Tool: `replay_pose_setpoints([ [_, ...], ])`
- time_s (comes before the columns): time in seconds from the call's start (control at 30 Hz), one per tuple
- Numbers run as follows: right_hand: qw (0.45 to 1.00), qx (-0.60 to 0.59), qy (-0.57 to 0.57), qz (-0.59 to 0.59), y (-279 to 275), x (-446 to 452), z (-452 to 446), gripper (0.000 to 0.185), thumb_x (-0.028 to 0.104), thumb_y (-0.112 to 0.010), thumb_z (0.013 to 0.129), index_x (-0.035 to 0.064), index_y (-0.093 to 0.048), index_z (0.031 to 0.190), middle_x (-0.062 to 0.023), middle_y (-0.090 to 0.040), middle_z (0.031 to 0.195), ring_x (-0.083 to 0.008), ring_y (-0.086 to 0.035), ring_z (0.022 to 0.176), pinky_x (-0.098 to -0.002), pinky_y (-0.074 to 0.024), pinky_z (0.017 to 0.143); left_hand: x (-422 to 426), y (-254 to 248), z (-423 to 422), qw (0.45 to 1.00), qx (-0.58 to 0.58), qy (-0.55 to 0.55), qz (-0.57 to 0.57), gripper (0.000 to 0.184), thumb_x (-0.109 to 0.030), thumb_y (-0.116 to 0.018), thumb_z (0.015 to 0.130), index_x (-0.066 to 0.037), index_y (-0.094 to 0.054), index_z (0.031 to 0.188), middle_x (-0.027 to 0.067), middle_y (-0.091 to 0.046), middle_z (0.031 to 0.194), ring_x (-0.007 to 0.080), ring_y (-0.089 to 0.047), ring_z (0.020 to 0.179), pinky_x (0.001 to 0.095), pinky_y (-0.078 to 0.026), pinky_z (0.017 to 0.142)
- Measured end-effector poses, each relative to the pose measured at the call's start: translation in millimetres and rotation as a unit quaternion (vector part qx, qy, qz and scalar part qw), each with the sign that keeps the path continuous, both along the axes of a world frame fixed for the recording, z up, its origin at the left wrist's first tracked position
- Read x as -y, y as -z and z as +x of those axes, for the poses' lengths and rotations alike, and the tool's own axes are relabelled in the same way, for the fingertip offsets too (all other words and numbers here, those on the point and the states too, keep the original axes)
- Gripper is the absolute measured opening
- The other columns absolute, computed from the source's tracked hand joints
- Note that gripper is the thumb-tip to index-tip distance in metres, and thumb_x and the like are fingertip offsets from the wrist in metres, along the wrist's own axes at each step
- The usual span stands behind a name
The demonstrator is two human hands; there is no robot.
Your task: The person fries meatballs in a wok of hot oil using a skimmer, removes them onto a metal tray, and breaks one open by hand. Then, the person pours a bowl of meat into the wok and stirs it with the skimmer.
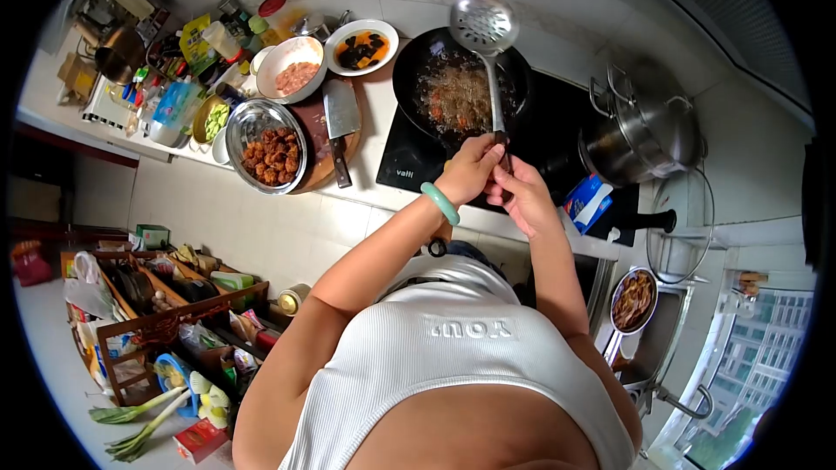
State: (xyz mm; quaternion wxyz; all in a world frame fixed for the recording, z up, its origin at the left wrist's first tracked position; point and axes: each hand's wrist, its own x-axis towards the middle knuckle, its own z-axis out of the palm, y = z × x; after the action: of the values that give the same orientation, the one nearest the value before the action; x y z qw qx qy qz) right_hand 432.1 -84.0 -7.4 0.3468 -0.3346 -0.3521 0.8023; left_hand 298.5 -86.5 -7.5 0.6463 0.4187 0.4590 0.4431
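Observation:
My left hand, with a green bangle on the wrist, is closed around the dark handle of a slotted skimmer. Fingers of my right hand close on the lower end of the same handle. The skimmer's perforated bowl is raised over the far rim of a black wok. In the wok, brown pieces bubble in oil. Below my left wrist a black handle end with a ring shows; my arm hides where it leads.
Left of the black stove lie a cleaver, a steel bowl of browned chunks, a bowl of raw meat and a plate of dark pieces. A steamer pot stands right. A filled pan sits by the sink.

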Motion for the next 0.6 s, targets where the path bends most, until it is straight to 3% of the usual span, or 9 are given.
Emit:
replay_pose_setpoints([
  [0.03, 0.996, 0.079, 0.041, 0.011, 0.3, -5.0, 2.2, 0.017, 0.020, -0.051, 0.088, 0.0051, -0.050, 0.096, 0.0005, -0.047, 0.073, -0.0070, -0.043, 0.057, -0.0201, -0.0357, 0.048, -11.4, 26.9, -4.2, 0.986, -0.070, 0.013, 0.153, 0.033, -0.020, -0.044, 0.091, -0.002, -0.047, 0.119, 0.0051, -0.055, 0.084, 0.0115, -0.053, 0.083, 0.0240, -0.044, 0.074],
  [0.07, 0.984, 0.158, 0.082, 0.022, 0.7, -11.1, 6.6, 0.018, 0.022, -0.051, 0.088, 0.0049, -0.051, 0.095, 0.0008, -0.047, 0.070, -0.0066, -0.042, 0.053, -0.0195, -0.0340, 0.045, -11.7, 45.0, -6.3, 0.943, -0.230, -0.066, 0.231, 0.035, -0.019, -0.046, 0.091, -0.003, -0.045, 0.122, 0.0100, -0.054, 0.099, 0.0136, -0.054, 0.090, 0.0261, -0.043, 0.079],
  [0.1, 0.948, 0.277, 0.135, 0.082, -1.6, -14.5, 7.9, 0.023, 0.026, -0.051, 0.088, 0.0031, -0.054, 0.088, 0.0014, -0.047, 0.064, -0.0050, -0.041, 0.049, -0.0187, -0.0325, 0.041, -5.3, 38.3, -14.6, 0.955, -0.208, -0.067, 0.198, 0.036, -0.019, -0.047, 0.090, -0.005, -0.044, 0.124, 0.0109, -0.050, 0.107, 0.0142, -0.054, 0.093, 0.0262, -0.043, 0.080],
  [0.17, 0.823, 0.497, 0.151, 0.231, 20.5, -33.8, 28.0, 0.031, 0.031, -0.050, 0.087, 0.0004, -0.057, 0.085, -0.0111, -0.056, 0.063, -0.0234, -0.054, 0.055, -0.0328, -0.0432, 0.052, 8.8, 30.0, -45.3, 0.979, -0.122, -0.065, 0.147, 0.039, -0.017, -0.049, 0.089, -0.008, -0.042, 0.126, 0.0106, -0.045, 0.119, 0.0155, -0.054, 0.097, 0.0263, -0.043, 0.079],
  [0.27, 0.622, 0.676, 0.154, 0.364, 17.7, -42.6, 36.4, 0.034, 0.033, -0.050, 0.085, 0.0000, -0.058, 0.090, -0.0221, -0.060, 0.071, -0.0407, -0.057, 0.073, -0.0467, -0.0441, 0.068, 45.6, 10.1, -99.5, 0.990, -0.006, -0.140, 0.013, 0.035, -0.016, -0.049, 0.087, -0.010, -0.046, 0.121, 0.0075, -0.049, 0.114, 0.0146, -0.054, 0.097, 0.0252, -0.043, 0.076],
  [0.3, 0.555, 0.724, 0.152, 0.380, 17.8, -45.0, 36.2, 0.031, 0.031, -0.050, 0.085, 0.0010, -0.057, 0.088, -0.0200, -0.060, 0.069, -0.0370, -0.060, 0.070, -0.0448, -0.0466, 0.065, 58.5, 1.7, -117.7, 0.983, 0.016, -0.173, -0.051, 0.033, -0.018, -0.049, 0.087, -0.010, -0.048, 0.119, 0.0056, -0.052, 0.110, 0.0145, -0.055, 0.096, 0.0253, -0.043, 0.074],
  [0.33, 0.552, 0.727, 0.152, 0.379, 15.4, -47.8, 35.5, 0.031, 0.031, -0.050, 0.085, 0.0010, -0.057, 0.088, -0.0200, -0.060, 0.069, -0.0370, -0.060, 0.070, -0.0448, -0.0466, 0.065, 71.2, 13.4, -139.2, 0.972, 0.055, -0.209, -0.094, 0.031, -0.019, -0.050, 0.086, -0.010, -0.050, 0.116, 0.0025, -0.056, 0.105, 0.0128, -0.055, 0.095, 0.0240, -0.042, 0.073],
  [0.43, 0.450, 0.786, 0.106, 0.411, 13.3, -55.0, 34.2, 0.024, 0.026, -0.052, 0.084, 0.0027, -0.054, 0.081, -0.0170, -0.061, 0.066, -0.0334, -0.060, 0.059, -0.0404, -0.0486, 0.054, 111.6, 31.1, -187.0, 0.944, 0.050, -0.286, -0.159, 0.024, -0.018, -0.049, 0.086, -0.013, -0.053, 0.110, -0.0030, -0.059, 0.097, 0.0077, -0.055, 0.086, 0.0220, -0.042, 0.070],
  [0.6, 0.478, 0.790, 0.077, 0.376, 11.1, -61.0, 17.9, 0.024, 0.024, -0.054, 0.083, 0.0016, -0.057, 0.089, -0.0192, -0.061, 0.069, -0.0337, -0.061, 0.067, -0.0428, -0.0483, 0.061, 155.5, 41.5, -211.2, 0.922, 0.073, -0.318, -0.210, 0.023, -0.015, -0.046, 0.086, -0.012, -0.051, 0.108, -0.0012, -0.059, 0.096, 0.0080, -0.054, 0.083, 0.0239, -0.042, 0.070],
])
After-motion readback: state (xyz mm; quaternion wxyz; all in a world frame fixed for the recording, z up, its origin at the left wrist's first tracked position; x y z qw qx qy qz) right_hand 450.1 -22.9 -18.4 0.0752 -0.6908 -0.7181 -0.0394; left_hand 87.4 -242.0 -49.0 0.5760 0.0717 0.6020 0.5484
